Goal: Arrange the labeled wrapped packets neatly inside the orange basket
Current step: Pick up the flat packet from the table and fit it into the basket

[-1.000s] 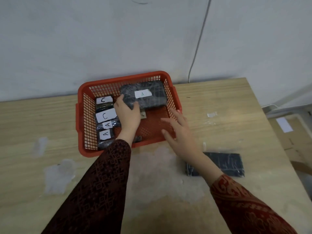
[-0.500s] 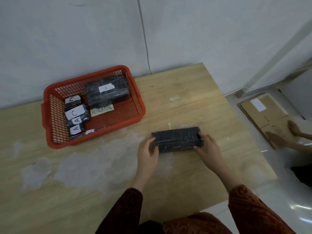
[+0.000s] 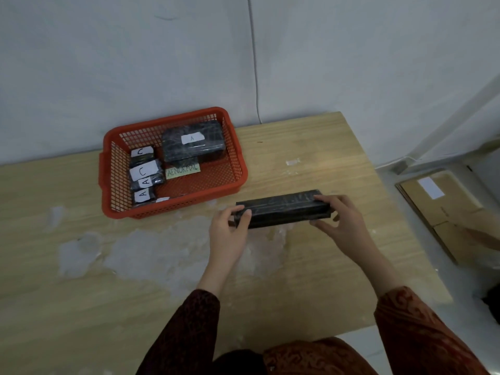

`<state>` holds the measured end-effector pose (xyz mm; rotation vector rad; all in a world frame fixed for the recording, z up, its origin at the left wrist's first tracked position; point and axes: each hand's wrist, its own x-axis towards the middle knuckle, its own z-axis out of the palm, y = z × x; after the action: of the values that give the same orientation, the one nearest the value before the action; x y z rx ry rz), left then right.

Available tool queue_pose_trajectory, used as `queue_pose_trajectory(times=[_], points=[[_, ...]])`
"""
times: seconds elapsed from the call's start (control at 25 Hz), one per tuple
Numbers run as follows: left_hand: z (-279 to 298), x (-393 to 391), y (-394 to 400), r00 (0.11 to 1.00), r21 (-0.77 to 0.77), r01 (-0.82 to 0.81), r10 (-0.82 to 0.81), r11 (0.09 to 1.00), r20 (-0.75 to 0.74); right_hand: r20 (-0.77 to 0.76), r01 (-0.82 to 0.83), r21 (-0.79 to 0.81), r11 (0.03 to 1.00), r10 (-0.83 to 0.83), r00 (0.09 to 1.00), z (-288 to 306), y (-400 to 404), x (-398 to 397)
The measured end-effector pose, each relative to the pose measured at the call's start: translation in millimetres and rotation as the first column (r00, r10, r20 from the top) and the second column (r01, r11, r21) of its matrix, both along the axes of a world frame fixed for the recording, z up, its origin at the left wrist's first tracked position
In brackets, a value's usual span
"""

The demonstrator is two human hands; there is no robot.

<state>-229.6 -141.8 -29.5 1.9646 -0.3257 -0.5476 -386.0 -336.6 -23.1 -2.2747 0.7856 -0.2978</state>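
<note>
left hand and right hand each pinch an end of the long black packet, tipped up on edge on the counter just in front of the orange basket. looks like pickup; next it needs lifting into the bare right half. can't see its label.

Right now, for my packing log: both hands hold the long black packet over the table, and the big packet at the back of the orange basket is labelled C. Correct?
Not quite. In the head view the big packet in the orange basket is labelled A, not C. The rest stands: left hand and right hand hold the long black packet.
</note>
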Motion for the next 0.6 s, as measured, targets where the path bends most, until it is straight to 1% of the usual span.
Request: queue_pose_trajectory(times=[0.04, 0.12, 0.2, 0.28, 0.36, 0.44, 0.56, 0.6], points=[[3.5, 4.8, 2.1, 1.000, -0.025, 0.006, -0.006, 1.000, -0.006, 0.006, -0.017, -0.016, 1.000, 0.017, 1.000, 5.9, -6.4, 5.3], [6.0, 12.1, 5.1, 0.999, -0.056, 0.033, -0.036, 0.998, -0.040, -0.033, -0.055, 0.030, 0.998, 0.056, 0.998, 14.2, -21.7, 14.8], [3.8, 14.7, 5.0, 0.991, -0.060, 0.042, -0.049, 0.997, -0.125, -0.132, -0.106, 0.171, 0.980, 0.129, 0.983, 15.1, -35.5, 22.1], [-2.6, 12.1, 4.0, 0.961, -0.174, 0.025, -0.072, 0.985, -0.265, -0.199, -0.106, 0.327, 0.939, 0.178, 0.964, 7.6, -39.9, 24.9], [-13.9, 6.6, 1.9, 0.924, -0.257, 0.031, -0.126, 0.966, -0.362, -0.210, -0.025, 0.430, 0.903, 0.127, 0.969, -7.2, -37.3, 20.5], [-22.3, 0.7, 1.0, 0.898, -0.263, 0.024, -0.137, 0.964, -0.419, -0.187, 0.053, 0.509, 0.859, 0.050, 0.981, -22.8, -32.4, 14.6], [-27.1, -3.6, -1.0, 0.881, -0.244, -0.072, -0.053, 0.967, -0.470, -0.127, 0.177, 0.641, 0.747, -0.125, 0.984, -33.4, -22.9, 6.9], [-26.5, -3.2, -0.9, 0.885, -0.241, -0.099, -0.025, 0.965, -0.464, -0.102, 0.192, 0.675, 0.712, -0.168, 0.981, -34.2, -19.2, 5.0]])
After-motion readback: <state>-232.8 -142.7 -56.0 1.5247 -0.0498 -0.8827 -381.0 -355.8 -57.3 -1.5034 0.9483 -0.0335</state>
